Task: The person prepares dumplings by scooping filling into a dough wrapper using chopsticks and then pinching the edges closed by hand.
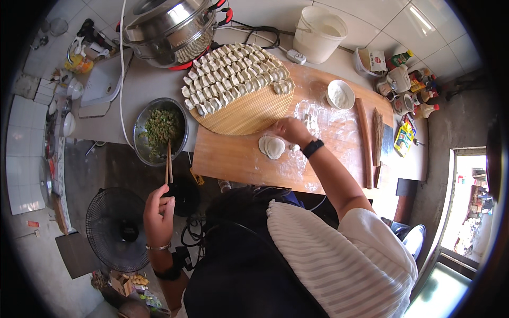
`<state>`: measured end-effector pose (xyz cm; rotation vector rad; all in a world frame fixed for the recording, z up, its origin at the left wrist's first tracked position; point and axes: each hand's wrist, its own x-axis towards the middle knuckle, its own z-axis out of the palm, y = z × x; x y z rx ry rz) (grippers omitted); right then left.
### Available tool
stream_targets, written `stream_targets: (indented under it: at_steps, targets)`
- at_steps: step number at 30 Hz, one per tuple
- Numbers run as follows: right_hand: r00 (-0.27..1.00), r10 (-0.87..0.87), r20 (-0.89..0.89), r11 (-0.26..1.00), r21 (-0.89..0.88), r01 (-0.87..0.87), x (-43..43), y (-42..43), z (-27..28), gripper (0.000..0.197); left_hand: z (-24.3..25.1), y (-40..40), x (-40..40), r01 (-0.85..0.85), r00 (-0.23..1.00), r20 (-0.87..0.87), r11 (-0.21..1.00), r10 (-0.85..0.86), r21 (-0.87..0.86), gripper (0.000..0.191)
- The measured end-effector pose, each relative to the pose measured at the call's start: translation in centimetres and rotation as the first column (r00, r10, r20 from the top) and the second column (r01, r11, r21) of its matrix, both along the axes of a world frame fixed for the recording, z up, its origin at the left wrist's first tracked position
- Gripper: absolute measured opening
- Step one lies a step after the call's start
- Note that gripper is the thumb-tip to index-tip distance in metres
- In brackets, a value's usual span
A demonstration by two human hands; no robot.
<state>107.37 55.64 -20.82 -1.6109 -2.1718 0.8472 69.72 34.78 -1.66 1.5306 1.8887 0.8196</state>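
Note:
My left hand [160, 216] is raised beside the counter, its fingers loosely curled and thumb apart, nothing visible in it. Its index fingertip is close to the ends of wooden chopsticks [169, 163], which stand in a steel bowl [185, 137] of chopped green filling [161, 129]. My right hand [293, 130] is over the wooden board [338, 147] at the lower right edge of a round slatted tray [242, 115]; whether its fingers hold anything cannot be told. Rows of folded dumplings [234, 75] cover the tray's upper part. Overlapping round dough wrappers [272, 147] lie just below my right hand.
A white bowl of flour [340, 95], a rolling pin [364, 143] and a straw brush [377, 135] are on the board's right. A steel steamer [171, 31] and white bucket [320, 35] stand behind. A fan [115, 230] is at lower left.

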Motion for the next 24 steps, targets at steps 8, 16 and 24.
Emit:
stream_targets:
  at_steps: [8, 16, 24]
  targets:
    - [0.988, -0.142, 0.063, 0.989, -0.036, 0.145, -0.7, -4.6, -0.6, 0.017, -0.7, 2.5, 1.7, 0.138, 0.988, 0.069, 0.990, -0.137, -0.005, 0.028]
    - [0.927, 0.066, -0.370, 0.982, -0.140, -0.126, -5.0, -5.0, 8.0, 0.013, -2.2, 3.3, 0.7, 0.141, 0.954, 0.272, 0.989, -0.124, -0.047, 0.030]
    - [0.305, 0.004, -0.952, 0.876, -0.144, -0.461, -20.8, -3.9, 15.2, 0.021, -5.5, 6.5, 0.5, 0.008, -0.042, 0.999, 1.000, 0.004, -0.004, 0.052]
